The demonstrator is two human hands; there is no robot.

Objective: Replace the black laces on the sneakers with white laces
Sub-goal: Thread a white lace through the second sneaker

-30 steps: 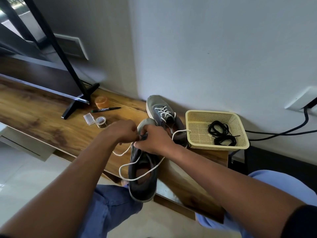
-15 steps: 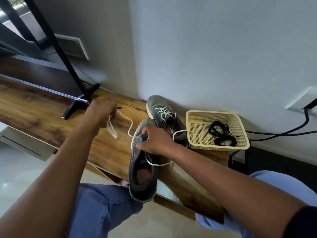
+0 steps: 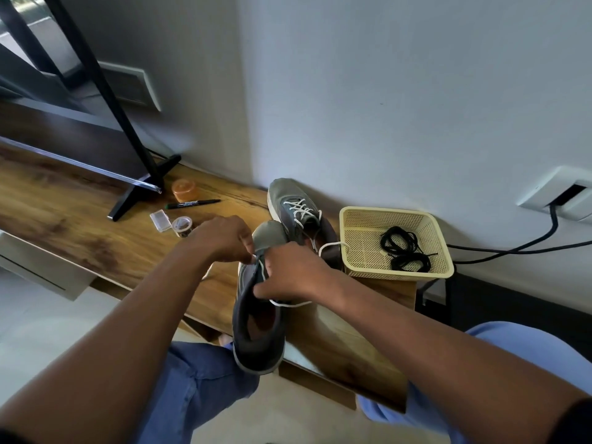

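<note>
Both hands work on the near shoe [image 3: 256, 318] at the table [image 3: 80, 232] edge. The left hand [image 3: 224, 238] and right hand [image 3: 294, 274] each pinch the white lace [image 3: 290, 304]. Black laces [image 3: 405, 251] lie in the basket [image 3: 397, 274].

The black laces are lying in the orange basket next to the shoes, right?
Not quite. The black laces do lie in the basket next to the shoes, but the head view shows the basket is pale yellow, not orange.
</note>
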